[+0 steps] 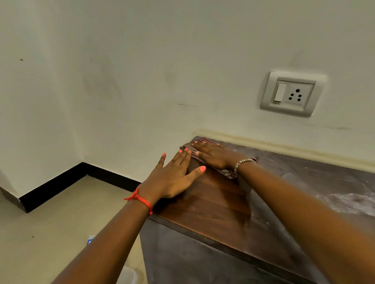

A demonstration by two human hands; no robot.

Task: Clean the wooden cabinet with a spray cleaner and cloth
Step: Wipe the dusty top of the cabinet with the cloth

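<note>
Indoor light, moderate, with a warm yellow-green cast across the wall (134, 57). Source not in view. Light is soft and diffuse, no hard shadows. Faint shadow under the left hand (175, 177) and along the right forearm (304, 200) on the cabinet top (218, 205). Mild sheen on the wood just below the left hand. Surface right of the right hand (213, 156) reads matte, greyish. Hands fairly sharp, but both arms blur near the bottom edge. Wide-angle bend: skirting (54, 183) and socket plate (292, 93) lean outward.
</note>
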